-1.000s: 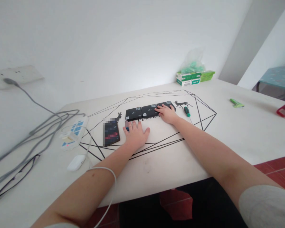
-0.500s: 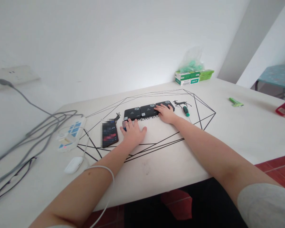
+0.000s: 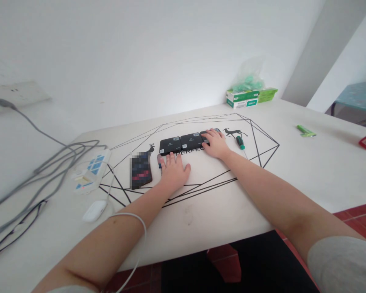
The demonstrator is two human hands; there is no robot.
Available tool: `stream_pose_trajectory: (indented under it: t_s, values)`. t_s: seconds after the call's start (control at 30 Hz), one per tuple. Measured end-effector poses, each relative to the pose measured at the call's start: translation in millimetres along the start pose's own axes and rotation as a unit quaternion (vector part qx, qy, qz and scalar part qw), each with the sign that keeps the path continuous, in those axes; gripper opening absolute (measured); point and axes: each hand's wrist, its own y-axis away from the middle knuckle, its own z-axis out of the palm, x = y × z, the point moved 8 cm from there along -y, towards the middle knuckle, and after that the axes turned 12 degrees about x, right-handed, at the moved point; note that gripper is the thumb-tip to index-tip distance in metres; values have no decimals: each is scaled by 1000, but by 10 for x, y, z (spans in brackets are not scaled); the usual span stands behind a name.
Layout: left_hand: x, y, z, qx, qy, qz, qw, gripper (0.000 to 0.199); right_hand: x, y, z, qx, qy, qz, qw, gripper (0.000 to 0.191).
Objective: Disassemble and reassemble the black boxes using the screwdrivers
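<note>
Three flat black boxes with rounded corners lie side by side in a row: a left box, a middle box and a right box. My right hand rests with fingers spread over the right box, covering much of it. Just in front of the left box, my left hand lies on the table with fingers apart. Beside its fingers is a slim tool with a clear handle, partly hidden. A green and black screwdriver lies right of my right hand.
A phone lies left of my left hand. Further left are a power strip, a white earbud case and grey cables. Green and white boxes stand against the wall; a green wrapper lies at the right.
My right hand has shifted slightly right, from the seam between the middle and right boxes onto the right box. My left hand has moved slightly right, showing more of the clear-handled tool.
</note>
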Motion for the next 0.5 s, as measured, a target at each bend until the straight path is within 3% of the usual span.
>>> stream_pose_trajectory:
  t_s: [0.1, 0.2, 0.5]
  values:
    - [0, 2, 7, -12, 5, -1, 1000, 72, 142, -1, -112, 60, 23, 86, 994, 49]
    - [-5, 3, 14, -15, 10, -2, 1000, 71, 267, 13, -108, 66, 40, 147, 986, 52]
    - [6, 8, 20, -8, 6, 6, 1000, 71, 24, 55, -17, 20, 51, 35, 998, 52]
